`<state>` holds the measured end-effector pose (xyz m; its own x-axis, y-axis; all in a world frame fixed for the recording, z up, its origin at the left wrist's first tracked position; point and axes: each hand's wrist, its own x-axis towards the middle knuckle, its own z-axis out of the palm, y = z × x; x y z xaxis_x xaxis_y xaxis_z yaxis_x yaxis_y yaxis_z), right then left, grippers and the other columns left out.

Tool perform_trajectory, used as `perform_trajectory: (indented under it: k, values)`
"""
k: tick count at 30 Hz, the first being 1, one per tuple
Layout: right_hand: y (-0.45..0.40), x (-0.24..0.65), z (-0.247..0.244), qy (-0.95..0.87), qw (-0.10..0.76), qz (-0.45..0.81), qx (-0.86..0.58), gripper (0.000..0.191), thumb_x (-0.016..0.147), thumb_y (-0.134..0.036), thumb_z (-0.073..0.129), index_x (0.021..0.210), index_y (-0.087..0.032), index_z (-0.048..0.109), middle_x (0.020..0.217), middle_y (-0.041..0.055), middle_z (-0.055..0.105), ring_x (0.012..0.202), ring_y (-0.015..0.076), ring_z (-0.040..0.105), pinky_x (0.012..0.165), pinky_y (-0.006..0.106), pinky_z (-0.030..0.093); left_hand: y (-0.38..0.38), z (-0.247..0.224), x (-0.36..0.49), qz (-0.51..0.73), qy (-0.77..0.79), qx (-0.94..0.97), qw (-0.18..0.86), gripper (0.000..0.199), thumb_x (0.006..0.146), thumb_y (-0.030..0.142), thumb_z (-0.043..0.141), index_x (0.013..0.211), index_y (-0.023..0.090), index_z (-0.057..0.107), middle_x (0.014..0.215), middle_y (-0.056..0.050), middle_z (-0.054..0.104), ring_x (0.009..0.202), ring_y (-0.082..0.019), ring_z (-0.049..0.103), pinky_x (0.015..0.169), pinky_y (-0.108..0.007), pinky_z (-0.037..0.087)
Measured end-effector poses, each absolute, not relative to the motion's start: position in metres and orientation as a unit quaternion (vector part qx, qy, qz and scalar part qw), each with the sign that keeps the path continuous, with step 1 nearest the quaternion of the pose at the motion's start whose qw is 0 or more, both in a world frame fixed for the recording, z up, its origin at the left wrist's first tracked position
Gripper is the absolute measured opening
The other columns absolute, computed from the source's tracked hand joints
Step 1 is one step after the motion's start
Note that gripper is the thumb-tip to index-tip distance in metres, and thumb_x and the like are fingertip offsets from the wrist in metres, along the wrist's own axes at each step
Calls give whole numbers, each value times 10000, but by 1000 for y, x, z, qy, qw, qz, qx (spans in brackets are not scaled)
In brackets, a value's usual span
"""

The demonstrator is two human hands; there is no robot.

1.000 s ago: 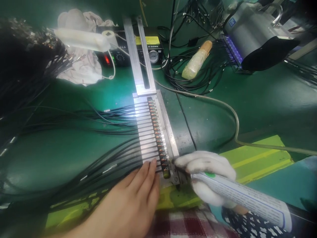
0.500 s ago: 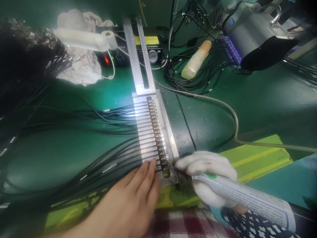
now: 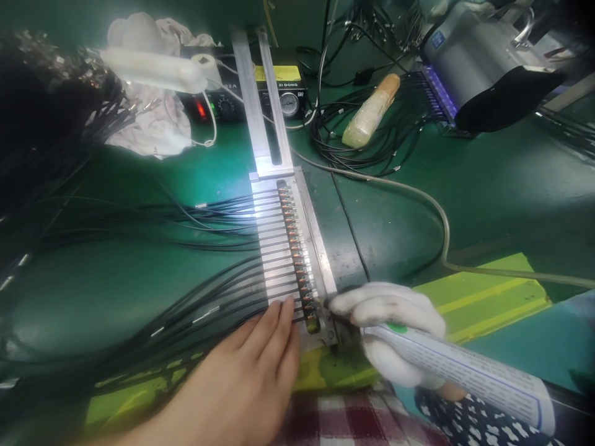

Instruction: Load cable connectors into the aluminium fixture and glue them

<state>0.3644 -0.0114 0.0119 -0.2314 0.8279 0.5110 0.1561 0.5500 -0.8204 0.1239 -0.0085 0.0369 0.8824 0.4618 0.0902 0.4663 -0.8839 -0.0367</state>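
A metal fixture (image 3: 316, 248) lies on the green work surface, with a row of black cables (image 3: 232, 272) in its slots and their copper ends lined up over a dark channel. My bare left hand (image 3: 260, 359) rests with its fingers flat on the cables at the fixture's near end. In my white-gloved right hand (image 3: 395, 328) is a labelled tube (image 3: 465, 368), its tip pointing at the fixture's lower right edge. The tip itself is hard to make out.
Behind the fixture stands a black control box (image 3: 290, 93) with a gauge, beside a white cloth (image 3: 158, 133). A wrapped stick (image 3: 372, 111) lies on coiled cables. A silver machine (image 3: 483, 68) with purple light is back right; a hose (image 3: 418, 193) crosses the surface.
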Motion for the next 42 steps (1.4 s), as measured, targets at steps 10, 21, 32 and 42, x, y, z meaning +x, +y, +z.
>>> perform_trajectory:
  k: [10, 21, 32, 42]
  values:
    - [-13, 366, 10, -711, 511, 327, -354, 200, 789, -125, 667, 988, -140, 684, 973, 142, 759, 851, 256, 757, 706, 333, 645, -8, 36, 126, -42, -240, -969, 27, 389, 936, 140, 383, 1146, 127, 710, 1232, -139, 710, 1112, -245, 663, 964, -361, 420]
    - [-29, 366, 10, -729, 512, 278, -360, 149, 804, -207, 644, 947, -178, 676, 934, 97, 775, 775, 237, 762, 649, 309, 628, -8, 41, 127, -50, -242, -968, 32, 400, 873, 96, 410, 1104, 112, 736, 1212, -153, 717, 1091, -257, 686, 942, -367, 448]
    - [-27, 366, 8, -739, 496, 288, -354, 170, 803, -170, 645, 972, -162, 658, 981, 101, 767, 826, 213, 756, 686, 291, 616, -12, 38, 122, -25, -231, -972, 34, 378, 914, 161, 432, 1187, 107, 688, 1285, -185, 671, 1162, -292, 645, 991, -393, 420]
    - [-26, 366, 8, -734, 495, 296, -359, 180, 804, -192, 639, 982, -182, 664, 976, 100, 769, 801, 227, 756, 670, 311, 621, -10, 43, 125, -32, -235, -971, 35, 385, 877, 120, 438, 1133, 115, 725, 1234, -158, 707, 1114, -265, 672, 953, -374, 446]
